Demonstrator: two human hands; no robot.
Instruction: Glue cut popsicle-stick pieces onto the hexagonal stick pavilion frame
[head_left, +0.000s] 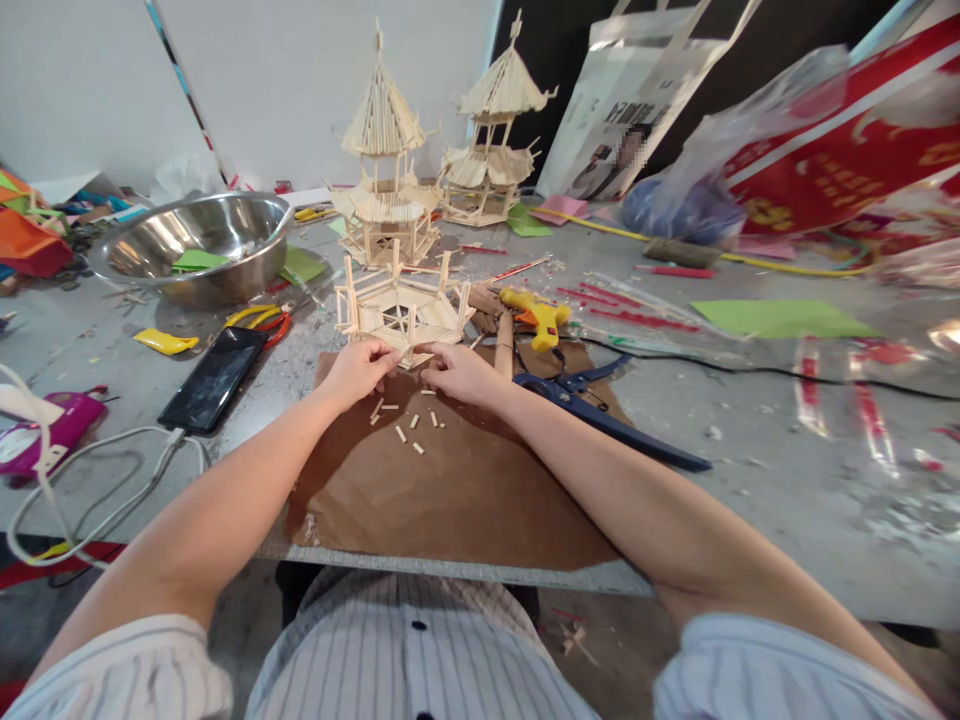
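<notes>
A six-sided wooden stick frame point(439, 312) with upright posts stands at the back of a brown paper sheet point(480, 500). At its near corner, my left hand point(365, 372) has its fingers closed on the frame's front edge. My right hand point(461, 374) meets it from the other side, its fingertips pinched at that same corner by a short post. Whether a small stick piece is between the fingertips is hidden. Several short cut stick pieces point(415, 422) lie scattered on the paper just below both hands.
Two stick pagodas point(384, 130) stand behind. A yellow glue gun point(536, 315) and blue-handled cutters point(600, 410) are to the right. On the left are a phone point(214, 380) with a cable, orange-and-yellow pliers point(274, 322) and a metal bowl point(232, 285). Bags point(615, 110) stand at the back right.
</notes>
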